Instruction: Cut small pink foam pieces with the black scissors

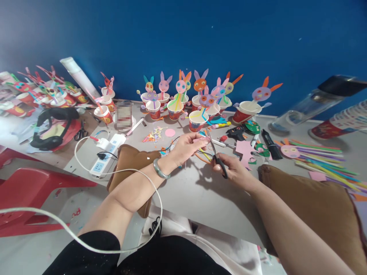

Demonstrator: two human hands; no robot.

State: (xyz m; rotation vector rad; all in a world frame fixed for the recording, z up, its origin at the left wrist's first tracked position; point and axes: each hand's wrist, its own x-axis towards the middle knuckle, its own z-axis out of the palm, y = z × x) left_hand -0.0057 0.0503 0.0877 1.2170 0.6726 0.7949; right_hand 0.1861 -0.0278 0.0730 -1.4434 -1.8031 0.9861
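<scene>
My left hand (pixel 187 147) pinches a small pink paper piece (pixel 200 140) over the grey table (pixel 200 194). My right hand (pixel 232 170) grips black-handled scissors (pixel 215 152), whose blades point up toward that pink piece. A green bangle (pixel 159 170) circles my left wrist. Both forearms rest near brown cushions, one on the left (pixel 129 160) and one on the right (pixel 312 206). Pink paper cut-outs (pixel 245 149) lie just right of the scissors.
Paper cups with coloured bunny figures (pixel 197 99) line the blue wall. Coloured straws (pixel 323 160) lie right, a glue gun (pixel 237 133) and marker (pixel 271 144) behind. A power strip (pixel 106 156), white cable (pixel 86 244), headphones (pixel 51 126) and red stool (pixel 34 191) sit left.
</scene>
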